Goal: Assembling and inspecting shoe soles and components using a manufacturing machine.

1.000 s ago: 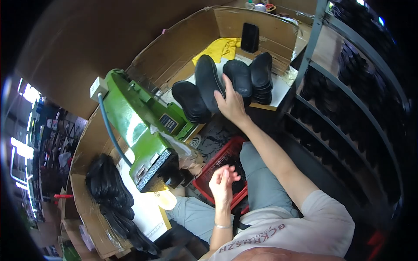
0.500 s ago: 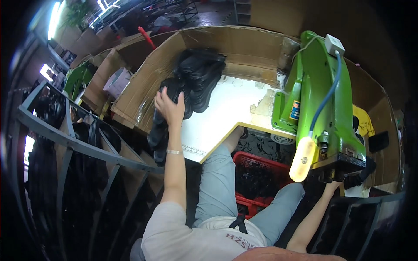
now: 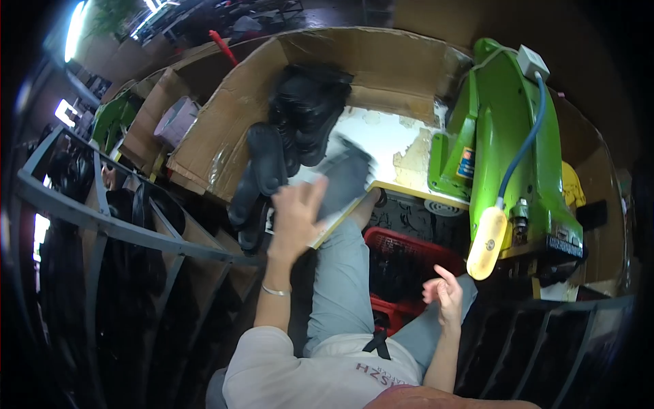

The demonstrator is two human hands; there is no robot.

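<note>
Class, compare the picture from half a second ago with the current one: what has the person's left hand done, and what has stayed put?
The left hand has lifted off the pile of black insoles and drawn back toward the body, now holding a blurred dark insole it took up. The right hand, earlier low by the green machine, is now raised, open and empty. Machine, pile and red crate stayed put.

Left hand: a blurred dark sole piece (image 3: 344, 178) is being held in the grip of the left hand (image 3: 294, 217), above the worktop (image 3: 388, 140) edge.
Right hand: the right hand (image 3: 444, 294) is being held free, fingers loosely curled, over a red crate (image 3: 402, 249).
Stack: black soles (image 3: 303, 112) are being kept piled beside cardboard walls (image 3: 225, 129).
Machine: a green machine (image 3: 507, 146) is being carried on the worktop.
</note>
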